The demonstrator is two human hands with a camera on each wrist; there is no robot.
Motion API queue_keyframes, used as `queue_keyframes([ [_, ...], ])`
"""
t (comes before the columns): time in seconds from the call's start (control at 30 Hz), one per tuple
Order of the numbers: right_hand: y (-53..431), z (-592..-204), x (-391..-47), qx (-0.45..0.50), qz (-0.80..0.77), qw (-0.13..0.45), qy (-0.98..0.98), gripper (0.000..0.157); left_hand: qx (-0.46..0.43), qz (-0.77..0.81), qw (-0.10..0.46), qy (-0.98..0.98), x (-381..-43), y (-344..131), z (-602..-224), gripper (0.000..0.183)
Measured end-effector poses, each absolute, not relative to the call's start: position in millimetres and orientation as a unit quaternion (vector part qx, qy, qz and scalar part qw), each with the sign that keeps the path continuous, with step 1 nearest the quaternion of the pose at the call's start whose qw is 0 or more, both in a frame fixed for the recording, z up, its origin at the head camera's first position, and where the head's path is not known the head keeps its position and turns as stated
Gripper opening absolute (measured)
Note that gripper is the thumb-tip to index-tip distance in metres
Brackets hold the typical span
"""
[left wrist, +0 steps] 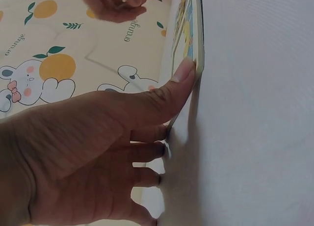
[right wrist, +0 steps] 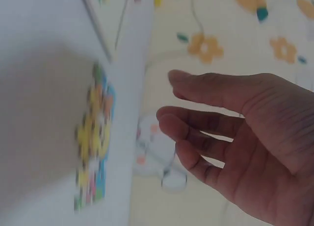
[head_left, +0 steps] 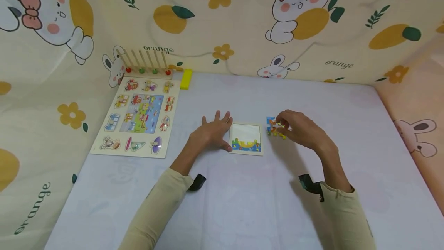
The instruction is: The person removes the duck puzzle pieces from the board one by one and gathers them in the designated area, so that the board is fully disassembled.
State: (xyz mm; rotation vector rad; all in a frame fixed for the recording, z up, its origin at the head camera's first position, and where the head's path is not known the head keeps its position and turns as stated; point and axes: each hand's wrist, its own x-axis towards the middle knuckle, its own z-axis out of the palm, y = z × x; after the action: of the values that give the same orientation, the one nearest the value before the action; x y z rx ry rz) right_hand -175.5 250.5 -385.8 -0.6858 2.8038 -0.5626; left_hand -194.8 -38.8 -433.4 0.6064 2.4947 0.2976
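My left hand (head_left: 213,132) lies with fingers spread on the table, left of a small square jigsaw puzzle board (head_left: 245,129). In the left wrist view its thumb (left wrist: 179,84) rests against the board's edge, and the other fingertips reach the tabletop. Joined blue-and-yellow pieces fill the board's lower part; above them its white base shows. To the right of the board sits a cluster of colourful jigsaw pieces (head_left: 271,126). Over that cluster hovers my right hand (head_left: 300,128), partly covering it from above. The right wrist view shows loosely bent fingers, a gap before the thumb and nothing between them.
A large picture puzzle board (head_left: 130,151) with vehicle pieces lies at the left. Behind it stands a wooden peg rack (head_left: 147,73) with red and green beads, beside a yellow block (head_left: 186,79). A patterned cloth (head_left: 222,22) rises along the table's back edge.
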Motion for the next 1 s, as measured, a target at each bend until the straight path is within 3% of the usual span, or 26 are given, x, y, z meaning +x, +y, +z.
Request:
queue_keyframes([
  [0.27, 197.3, -400.9, -171.5, -0.309, -0.182, 0.110, 0.927, 0.021, 0.226, 0.108, 0.275, 0.928, -196.3, -39.8, -433.0, 0.112],
  [0.63, 158.7, -426.2, -169.1, -0.314, -0.196, 0.190, 0.909, 0.035, 0.231, 0.101, 0.279, 0.927, -196.9, -40.2, -434.8, 0.115],
  [1.0, 153.3, -434.4, -172.4, -0.331, -0.211, 0.172, 0.903, 0.034, 0.228, 0.108, 0.283, 0.925, -197.4, -40.3, -434.8, 0.115],
])
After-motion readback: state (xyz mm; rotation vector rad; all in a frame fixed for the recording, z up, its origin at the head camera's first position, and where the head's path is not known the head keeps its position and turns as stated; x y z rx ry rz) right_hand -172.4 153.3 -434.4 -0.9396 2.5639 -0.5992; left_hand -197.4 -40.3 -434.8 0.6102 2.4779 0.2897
